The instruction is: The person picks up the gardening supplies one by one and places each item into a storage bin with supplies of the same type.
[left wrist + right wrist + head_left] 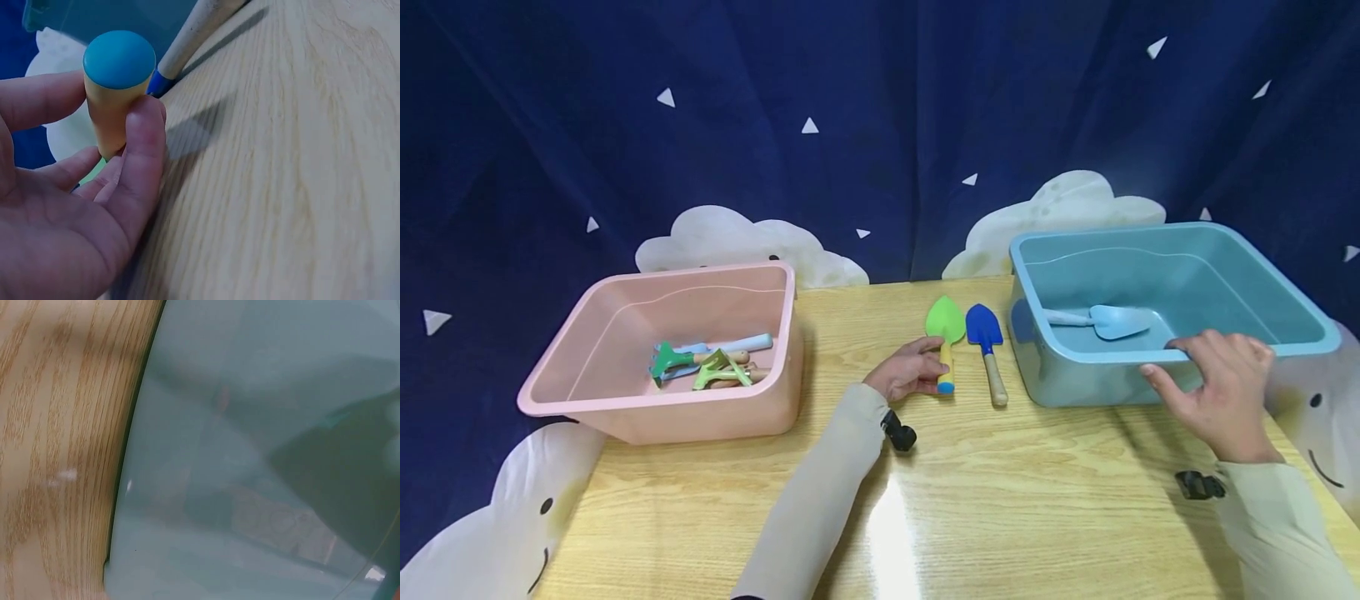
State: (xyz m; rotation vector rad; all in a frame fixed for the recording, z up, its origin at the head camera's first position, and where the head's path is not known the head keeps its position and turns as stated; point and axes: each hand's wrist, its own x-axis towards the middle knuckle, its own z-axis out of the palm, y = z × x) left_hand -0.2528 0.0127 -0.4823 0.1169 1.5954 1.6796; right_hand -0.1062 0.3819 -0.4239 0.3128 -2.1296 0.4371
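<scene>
My left hand (912, 371) pinches the yellow handle of a toy trowel (947, 321) with a lime-green blade. Its blue end cap (120, 59) faces the camera in the left wrist view, thumb on one side and fingers on the other. Just to the right lies a blue trowel (984, 327) with a wooden handle. My right hand (1225, 392) holds the front rim of the blue bin (1075, 379), fingers over the edge and thumb outside. The fingertips inside are hidden. A light-blue trowel (1118, 322) lies in that bin. The right wrist view shows mostly the bin's wall (206, 456).
A pink bin (700, 417) stands on the left of the wooden table (1000, 517). It contains several small tools, among them a green rake (664, 360) and a light-green one (721, 372). Behind the table hangs a dark blue curtain (880, 67).
</scene>
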